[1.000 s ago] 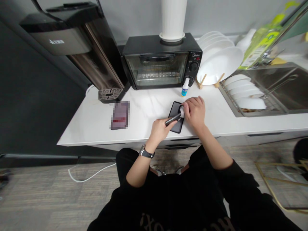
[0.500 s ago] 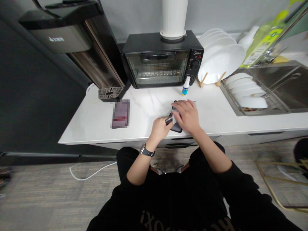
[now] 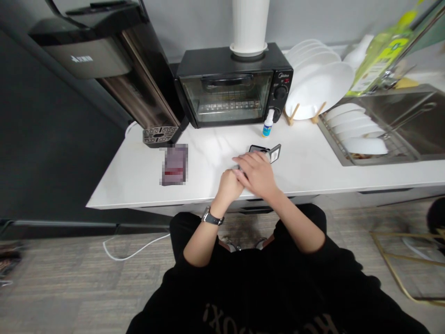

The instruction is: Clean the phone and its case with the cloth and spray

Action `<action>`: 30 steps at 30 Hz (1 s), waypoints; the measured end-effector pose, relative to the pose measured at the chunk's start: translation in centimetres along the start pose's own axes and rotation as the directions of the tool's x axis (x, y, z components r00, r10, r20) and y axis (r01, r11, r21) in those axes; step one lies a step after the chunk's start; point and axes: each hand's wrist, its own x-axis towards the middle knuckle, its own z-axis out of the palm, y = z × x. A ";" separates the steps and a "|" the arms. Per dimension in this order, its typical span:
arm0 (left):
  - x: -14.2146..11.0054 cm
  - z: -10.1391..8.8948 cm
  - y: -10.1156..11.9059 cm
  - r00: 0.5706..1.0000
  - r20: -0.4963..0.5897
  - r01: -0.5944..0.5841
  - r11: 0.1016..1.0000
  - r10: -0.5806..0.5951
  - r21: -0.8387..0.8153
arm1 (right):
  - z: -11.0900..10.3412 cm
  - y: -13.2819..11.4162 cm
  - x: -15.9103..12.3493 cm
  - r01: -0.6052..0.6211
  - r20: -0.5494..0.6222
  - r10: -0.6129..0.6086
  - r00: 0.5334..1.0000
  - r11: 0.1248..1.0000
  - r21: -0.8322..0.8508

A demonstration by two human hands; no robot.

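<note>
1. Black phone [image 3: 257,149] lies on the white counter [image 3: 208,148], mostly under the right hand [image 3: 255,170], with a dark card-like piece [image 3: 274,153] tilted at its far end.
2. The left hand [image 3: 228,184] is curled closed, its hold hidden; the right's grip looks unclear.
3. Small spray bottle [image 3: 267,124] stands beyond the hands.
4. The covering hands leave progress unreadable.

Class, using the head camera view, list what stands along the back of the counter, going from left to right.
Black drinks dispenser, toaster oven, white plates on a wooden stand, stainless steel sink.
</note>
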 end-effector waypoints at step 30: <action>0.1 1.1 -0.5 0.998 0.014 0.061 0.995 -0.063 0.080 | 1.5 -4.1 -0.4 0.068 -0.038 -0.065 0.997 0.995 0.079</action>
